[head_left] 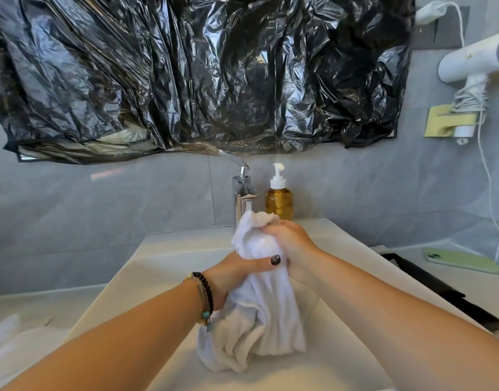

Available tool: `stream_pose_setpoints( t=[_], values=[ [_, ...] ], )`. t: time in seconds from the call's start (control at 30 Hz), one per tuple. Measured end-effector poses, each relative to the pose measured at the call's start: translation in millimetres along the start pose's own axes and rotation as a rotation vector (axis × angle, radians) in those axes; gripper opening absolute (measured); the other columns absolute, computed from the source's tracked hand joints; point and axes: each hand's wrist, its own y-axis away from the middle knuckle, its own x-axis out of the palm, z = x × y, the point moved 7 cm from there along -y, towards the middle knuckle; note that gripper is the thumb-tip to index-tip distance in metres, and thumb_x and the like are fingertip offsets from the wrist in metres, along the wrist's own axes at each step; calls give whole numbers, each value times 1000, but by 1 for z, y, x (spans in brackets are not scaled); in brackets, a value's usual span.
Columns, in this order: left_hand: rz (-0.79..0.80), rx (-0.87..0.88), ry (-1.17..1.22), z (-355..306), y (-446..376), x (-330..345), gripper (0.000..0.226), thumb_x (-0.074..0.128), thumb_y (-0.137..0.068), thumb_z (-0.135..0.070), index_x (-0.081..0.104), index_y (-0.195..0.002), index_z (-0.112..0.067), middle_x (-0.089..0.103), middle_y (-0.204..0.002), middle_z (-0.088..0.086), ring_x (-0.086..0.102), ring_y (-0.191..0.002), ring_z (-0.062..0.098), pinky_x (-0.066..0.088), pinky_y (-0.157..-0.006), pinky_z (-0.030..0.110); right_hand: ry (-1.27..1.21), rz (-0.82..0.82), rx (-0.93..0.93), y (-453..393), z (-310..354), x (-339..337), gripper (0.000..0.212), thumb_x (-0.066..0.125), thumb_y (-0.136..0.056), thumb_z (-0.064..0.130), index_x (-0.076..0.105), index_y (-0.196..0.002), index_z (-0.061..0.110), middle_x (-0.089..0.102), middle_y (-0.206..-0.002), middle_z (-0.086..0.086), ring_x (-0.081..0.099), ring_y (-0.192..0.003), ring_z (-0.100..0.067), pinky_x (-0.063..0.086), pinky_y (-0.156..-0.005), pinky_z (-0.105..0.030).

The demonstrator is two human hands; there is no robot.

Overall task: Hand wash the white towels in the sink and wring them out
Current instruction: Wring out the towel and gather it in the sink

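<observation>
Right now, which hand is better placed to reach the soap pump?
Right. The right hand grips the top of the white towel just below the soap bottle. The left hand holds the towel lower, farther from the bottle.

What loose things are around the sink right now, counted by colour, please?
White: 2, the towel gripped by the left hand and right hand, and the hair dryer
Amber: 1, soap bottle
Green: 1, phone
Total: 4

Black plastic sheet [200, 71] hides the mirror; blurred white cloth [3, 342] lower left.
</observation>
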Motion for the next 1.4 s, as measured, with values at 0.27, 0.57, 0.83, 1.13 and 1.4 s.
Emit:
stream_pose_setpoints(
  t=[0.27,0.57,0.83,1.13,1.4],
  values=[
    [-113,-137,-173,14,-3,-26,60,84,-57,-15,68,-113,-3,73,-102,24,71,-92,37,57,-87,46,687,87,-135,-3,2,-25,49,60,-86,9,49,-134,11,51,-119,-5,51,-105,-20,44,-85,-31],
    [138,-141,-527,9,-5,-9,56,83,-59,-22,70,-112,-10,72,-115,11,64,-115,24,48,-105,41,1439,545,-807,14,-20,12,96,83,-72,30,27,-149,24,13,-160,0,11,-148,-20,25,-118,-38],
    [-20,-200,-854,6,-6,-6,35,81,-76,-16,60,-105,-15,64,-104,4,61,-95,16,53,-89,30,1735,416,-781,8,-12,21,63,71,-77,35,44,-134,30,56,-129,3,59,-111,-21,48,-78,-32],
    [-168,66,-1563,-6,-24,5,25,58,-83,-30,39,-67,-25,45,-71,-3,54,-78,24,40,-68,28,2004,295,-698,8,-2,32,36,63,-79,22,55,-114,20,65,-105,-3,63,-97,-26,43,-69,-31],
    [-337,152,-1623,-16,-20,-10,35,62,-81,-48,58,-105,-23,63,-88,1,62,-84,24,46,-67,29,1888,278,-355,1,1,31,24,69,-76,29,52,-90,19,47,-84,-1,49,-76,-22,41,-63,-31]
  ],
)
